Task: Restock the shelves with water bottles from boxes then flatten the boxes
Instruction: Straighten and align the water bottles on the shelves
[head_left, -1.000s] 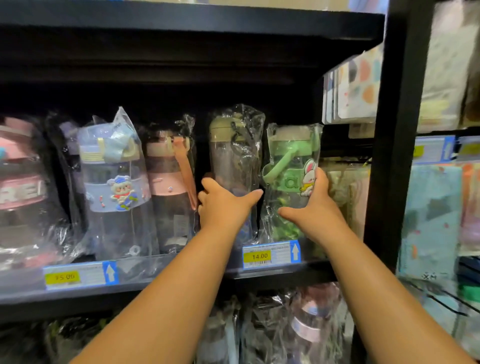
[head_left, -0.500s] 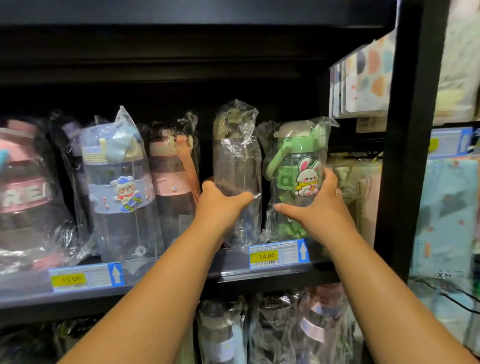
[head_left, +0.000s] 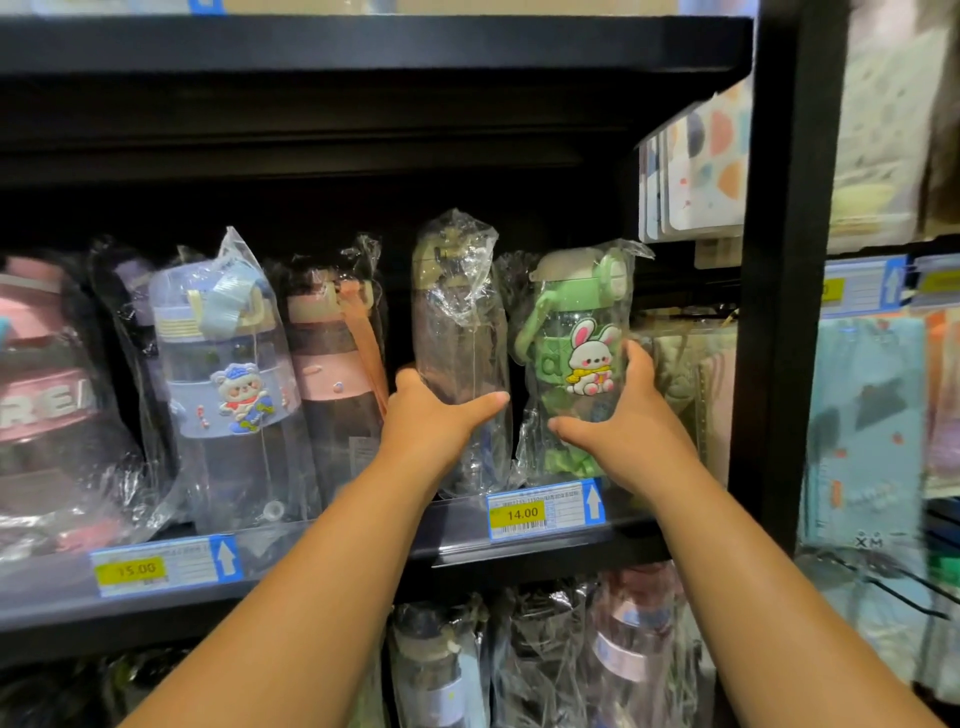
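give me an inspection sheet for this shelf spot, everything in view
surface: black shelf, lined with bagged bottles
job's things: green bottle and olive-lid bottle side by side at the front; blue bottle and pink bottle to their left; no boxes in view
clutter: 14.00 tag and 15.00 tag on the shelf edge
grippers: left hand grips the olive-lid bottle low down; right hand grips the green bottle
cables: nothing seen
surroundings: lower bottles on the shelf beneath; post at right, hanging packs beyond it
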